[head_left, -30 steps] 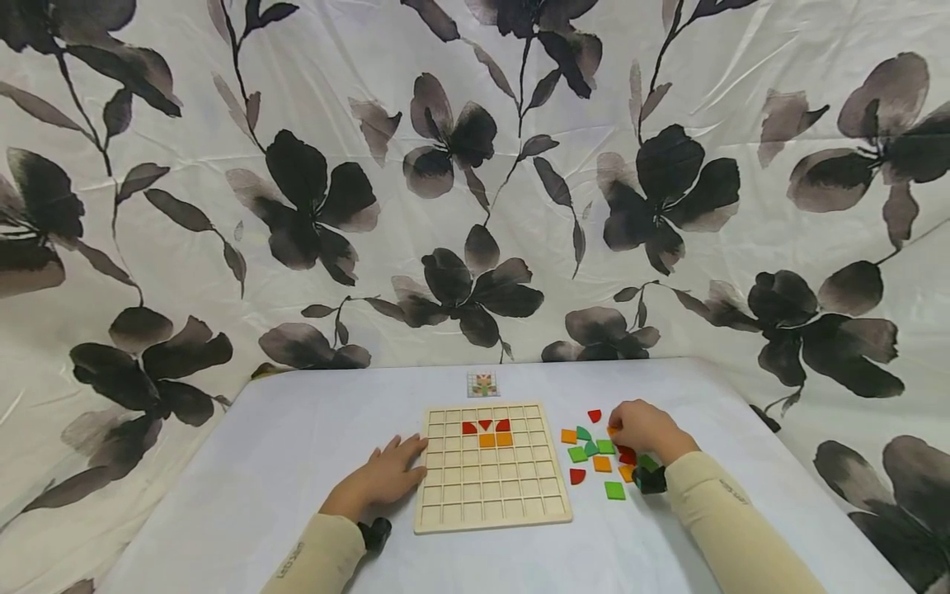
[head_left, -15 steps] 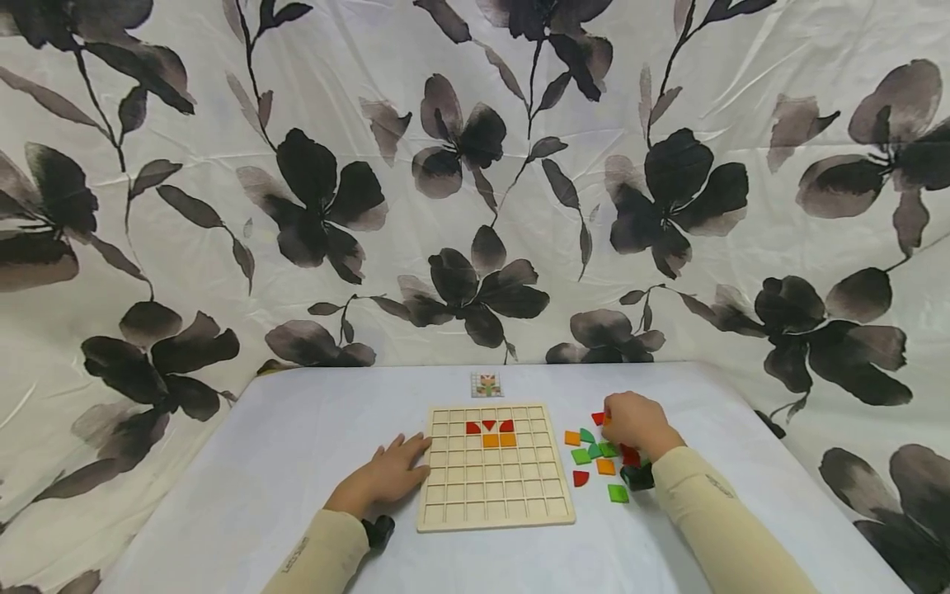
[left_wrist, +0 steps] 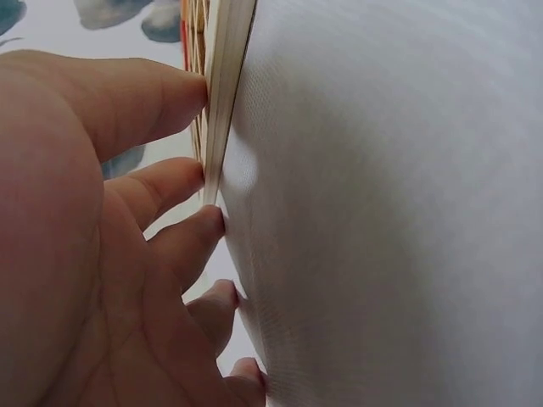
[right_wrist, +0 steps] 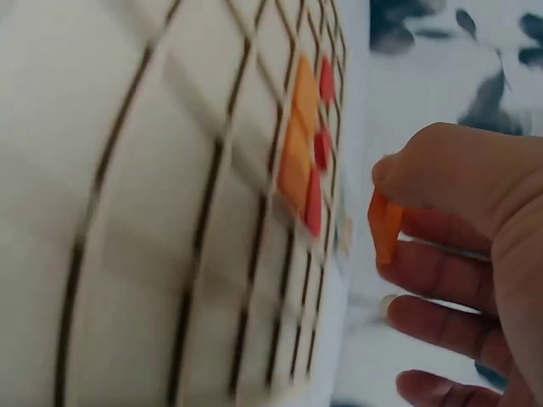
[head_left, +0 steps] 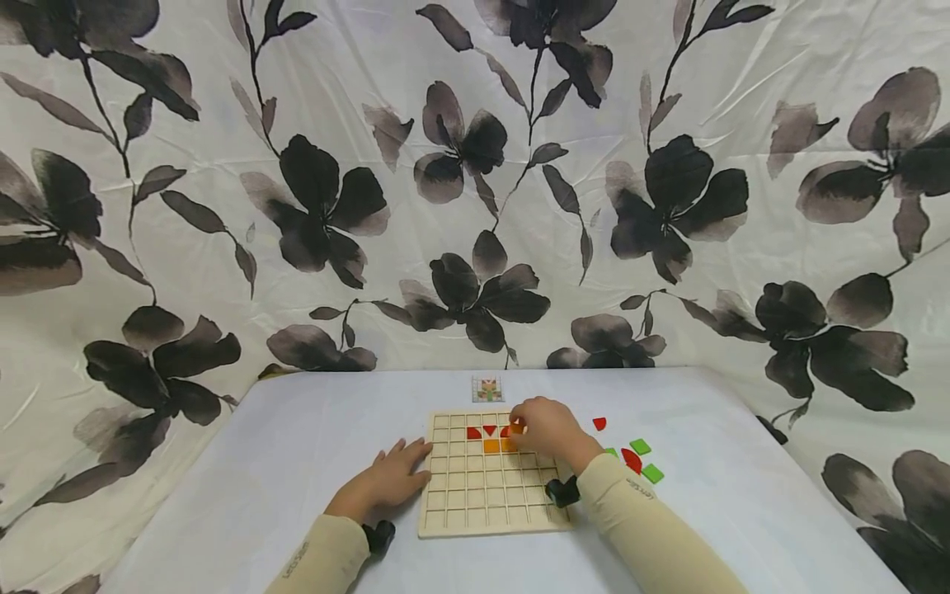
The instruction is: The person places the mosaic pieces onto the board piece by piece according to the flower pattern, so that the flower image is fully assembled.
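A square wooden grid board (head_left: 449,520) lies on the table. Two orange square tiles (head_left: 491,446) sit in its cells, with a row of red tiles (head_left: 473,433) just behind them. Between thumb and index finger, my right hand (head_left: 552,431) pinches an orange tile (right_wrist: 386,225) over the board's upper right part; the right wrist view shows it raised above the grid. My left hand (head_left: 384,480) has its fingers spread at the board's left edge. In the left wrist view, thumb and index fingertip (left_wrist: 191,174) touch the board's side.
Right of the board lie loose green tiles (head_left: 653,473) and red tiles (head_left: 599,424), partly hidden by the right forearm. A small pattern card (head_left: 487,389) lies behind the board. Floral cloth (head_left: 467,289) hangs behind the white table (head_left: 297,462).
My right hand has taken an orange tile from the loose tiles and moved left with it over the board. My left hand stays at the board's edge.
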A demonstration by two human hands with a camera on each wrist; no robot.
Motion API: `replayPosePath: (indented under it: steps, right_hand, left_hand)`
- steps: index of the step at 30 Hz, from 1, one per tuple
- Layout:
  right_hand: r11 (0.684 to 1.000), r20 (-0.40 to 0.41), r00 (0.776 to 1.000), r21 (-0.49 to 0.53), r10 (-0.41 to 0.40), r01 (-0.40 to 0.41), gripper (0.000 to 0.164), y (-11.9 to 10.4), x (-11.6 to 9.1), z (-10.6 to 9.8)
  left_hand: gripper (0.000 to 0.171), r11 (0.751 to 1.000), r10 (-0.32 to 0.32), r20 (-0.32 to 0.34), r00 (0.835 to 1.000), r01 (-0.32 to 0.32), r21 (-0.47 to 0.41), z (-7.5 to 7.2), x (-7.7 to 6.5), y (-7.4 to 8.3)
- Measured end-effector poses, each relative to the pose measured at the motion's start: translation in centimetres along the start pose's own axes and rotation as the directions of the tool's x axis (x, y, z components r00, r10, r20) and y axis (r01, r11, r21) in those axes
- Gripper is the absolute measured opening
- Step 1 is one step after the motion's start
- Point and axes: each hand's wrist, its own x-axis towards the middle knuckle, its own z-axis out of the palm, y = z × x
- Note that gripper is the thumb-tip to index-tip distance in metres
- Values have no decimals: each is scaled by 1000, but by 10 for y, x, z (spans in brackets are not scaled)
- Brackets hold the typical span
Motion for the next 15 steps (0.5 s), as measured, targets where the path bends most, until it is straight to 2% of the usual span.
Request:
replayPosePath:
  steps: [4,10,15]
  right_hand:
    - [997,-9,998,26,-68,68,21,-18,12,10]
    - [996,22,996,42,-83,82,23,-39,21,22]
    - [997,28,997,15,-75,75,25,-45,27,32]
  left_hand:
    - [53,1000,13,-3,1000,-13,3,0,1,-2]
    - [53,1000,10,-3,1000,-10,-4,2,0,-3]
    - [54,1000,2,-2,1000,-2,-1,2,0,-2]
